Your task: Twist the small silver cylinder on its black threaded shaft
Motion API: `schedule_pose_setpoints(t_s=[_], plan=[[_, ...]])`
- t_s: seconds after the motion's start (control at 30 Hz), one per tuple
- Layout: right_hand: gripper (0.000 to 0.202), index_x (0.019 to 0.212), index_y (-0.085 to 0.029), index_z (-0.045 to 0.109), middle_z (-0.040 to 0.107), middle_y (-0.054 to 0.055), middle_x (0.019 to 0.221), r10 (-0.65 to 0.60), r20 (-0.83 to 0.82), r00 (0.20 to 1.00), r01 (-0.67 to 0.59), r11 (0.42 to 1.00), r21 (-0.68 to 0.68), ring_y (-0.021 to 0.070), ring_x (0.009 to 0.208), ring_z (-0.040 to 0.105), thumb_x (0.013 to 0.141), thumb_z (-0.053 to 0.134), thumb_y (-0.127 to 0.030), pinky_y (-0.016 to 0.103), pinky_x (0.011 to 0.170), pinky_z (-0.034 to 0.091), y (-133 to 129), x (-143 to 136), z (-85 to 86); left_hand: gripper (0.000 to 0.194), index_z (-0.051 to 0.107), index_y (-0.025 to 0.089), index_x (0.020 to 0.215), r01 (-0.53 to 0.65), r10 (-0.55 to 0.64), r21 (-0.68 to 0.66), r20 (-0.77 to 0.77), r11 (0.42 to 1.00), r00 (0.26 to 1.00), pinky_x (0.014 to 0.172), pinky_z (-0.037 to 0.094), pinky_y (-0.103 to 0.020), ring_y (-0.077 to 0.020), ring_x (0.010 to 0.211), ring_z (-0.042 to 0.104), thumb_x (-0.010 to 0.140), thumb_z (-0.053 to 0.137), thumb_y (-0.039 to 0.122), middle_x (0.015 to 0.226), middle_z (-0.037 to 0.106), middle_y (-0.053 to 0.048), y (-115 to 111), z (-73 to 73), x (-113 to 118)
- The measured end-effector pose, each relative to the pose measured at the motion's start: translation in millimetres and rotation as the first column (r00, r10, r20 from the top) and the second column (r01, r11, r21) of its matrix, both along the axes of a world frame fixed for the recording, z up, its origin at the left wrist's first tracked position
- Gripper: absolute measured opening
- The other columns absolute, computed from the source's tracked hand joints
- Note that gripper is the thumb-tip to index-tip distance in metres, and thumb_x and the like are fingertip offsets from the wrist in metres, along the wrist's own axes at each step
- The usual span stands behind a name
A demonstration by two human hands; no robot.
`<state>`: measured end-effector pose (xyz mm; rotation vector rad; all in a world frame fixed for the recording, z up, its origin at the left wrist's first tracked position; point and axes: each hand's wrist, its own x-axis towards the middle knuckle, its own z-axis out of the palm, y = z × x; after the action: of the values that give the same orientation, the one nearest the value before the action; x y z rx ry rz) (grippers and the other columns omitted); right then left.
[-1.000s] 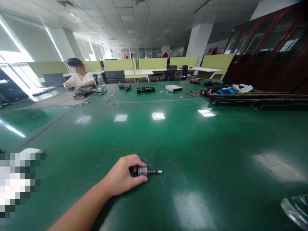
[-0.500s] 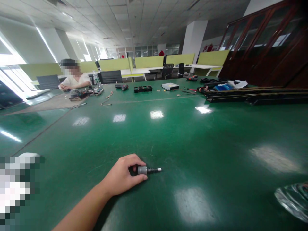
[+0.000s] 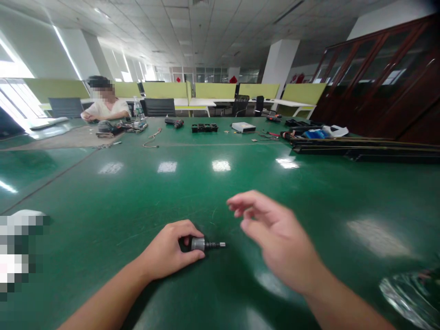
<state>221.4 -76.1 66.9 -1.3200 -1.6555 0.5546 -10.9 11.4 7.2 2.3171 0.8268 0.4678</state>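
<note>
On the green table top, my left hand grips the grey cylindrical end of a small metal tool part between thumb and fingers. Its thin dark shaft with a silver tip points right and lies close to the surface. My right hand hovers to the right of that tip, its fingers apart and slightly curled, with nothing in them. The fingers are a little blurred.
A glass object stands at the lower right. Along the far side are a power drill, a black holder, a white box and long black strips. A person sits at the far left.
My right hand has come into view from the lower right. My left hand keeps its grip on the metal part. The whole view has shifted slightly.
</note>
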Motion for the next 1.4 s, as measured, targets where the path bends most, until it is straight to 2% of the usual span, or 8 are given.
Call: schedule_pose_setpoints(t_s=[0.13,0.2,0.3,0.5,0.6,0.7,1.0,1.4], plan=[[0.037,0.104,-0.021,0.066,0.063,0.003,0.1,0.181,0.225,0.957,-0.13,0.966,-0.224,0.0176,0.089,0.059,0.07,0.063,-0.006,0.031,0.08,0.047,14,-14,-41.6,0.023,0.071,0.02,0.096,-0.017,0.016,-0.008,-0.012,1.0,1.0,0.068,0.044,-0.025,-0.0152,0.073,0.059,0.075,0.076,0.024,0.085,0.066,-0.001,-1,0.7,1],[0.043,0.111,-0.021,0.064,0.062,0.004,0.105,0.181,0.247,0.952,-0.109,0.954,-0.281,0.0188,0.093,0.058,0.069,0.069,-0.013,0.031,0.081,0.045,18,-16,-55.7,0.023,0.07,0.02,0.096,-0.032,0.032,-0.01,-0.022,0.999,0.999,0.068,0.044,-0.025,-0.0153,0.073,0.058,0.073,0.075,0.022,0.084,0.065,-0.001,-1,1.4,1],[0.033,0.103,-0.022,0.065,0.063,0.002,0.096,0.157,0.272,0.949,-0.071,0.951,-0.301,0.0174,0.087,0.058,0.071,0.071,-0.016,0.03,0.077,0.043,22,-18,-64.4,0.03,0.069,0.021,0.099,-0.068,0.068,-0.019,-0.031,0.997,0.997,0.067,0.043,-0.025,-0.0152,0.072,0.058,0.07,0.076,0.02,0.083,0.064,0.0,-1,1.9,1],[0.014,0.094,-0.024,0.068,0.066,0.001,0.09,0.22,0.307,0.926,-0.141,0.956,-0.257,0.0174,0.088,0.058,0.082,0.067,-0.017,0.03,0.078,0.04,29,-23,-69.6,0.026,0.069,0.02,0.093,-0.047,0.047,-0.006,-0.023,0.999,0.999,0.066,0.042,-0.025,-0.0153,0.072,0.056,0.069,0.079,0.022,0.081,0.061,0.0,1,2.4,0],[0.012,0.093,-0.023,0.069,0.066,0.001,0.089,0.225,0.302,0.926,-0.151,0.957,-0.249,0.0174,0.087,0.058,0.084,0.066,-0.018,0.03,0.077,0.039,31,-22,-70.9,0.022,0.069,0.02,0.095,-0.024,0.024,-0.005,-0.003,1.0,1.0,0.066,0.042,-0.025,-0.0155,0.073,0.056,0.076,0.075,0.028,0.081,0.062,-0.001,2,3.8,0],[0.011,0.092,-0.023,0.069,0.066,0.0,0.088,0.23,0.288,0.93,-0.163,0.958,-0.236,0.0167,0.085,0.057,0.083,0.067,-0.018,0.029,0.075,0.039,31,-21,-70.7,0.015,0.07,0.019,0.096,-0.022,0.022,-0.003,-0.008,1.0,1.0,0.067,0.042,-0.025,-0.0149,0.072,0.056,0.083,0.068,0.027,0.08,0.062,-0.001,2,4.2,0],[0.01,0.087,-0.021,0.069,0.066,0.001,0.084,0.223,0.27,0.937,-0.161,0.959,-0.233,0.0174,0.084,0.056,0.079,0.068,-0.015,0.03,0.075,0.039,28,-23,-68.0,0.019,0.071,0.019,0.093,-0.039,0.039,0.0,-0.038,0.999,0.998,0.067,0.042,-0.025,-0.0154,0.072,0.058,0.075,0.075,0.025,0.079,0.063,-0.001,-2,3.3,-1],[0.01,0.084,-0.02,0.069,0.063,0.0,0.08,0.231,0.256,0.939,-0.174,0.958,-0.228,0.0164,0.08,0.056,0.078,0.068,-0.013,0.029,0.072,0.041,27,-18,-64.5,0.018,0.07,0.019,0.093,-0.034,0.034,0.007,-0.026,0.999,0.999,0.067,0.043,-0.025,-0.0154,0.072,0.058,0.076,0.075,0.025,0.079,0.063,-0.001,-2,3.7,-1]])
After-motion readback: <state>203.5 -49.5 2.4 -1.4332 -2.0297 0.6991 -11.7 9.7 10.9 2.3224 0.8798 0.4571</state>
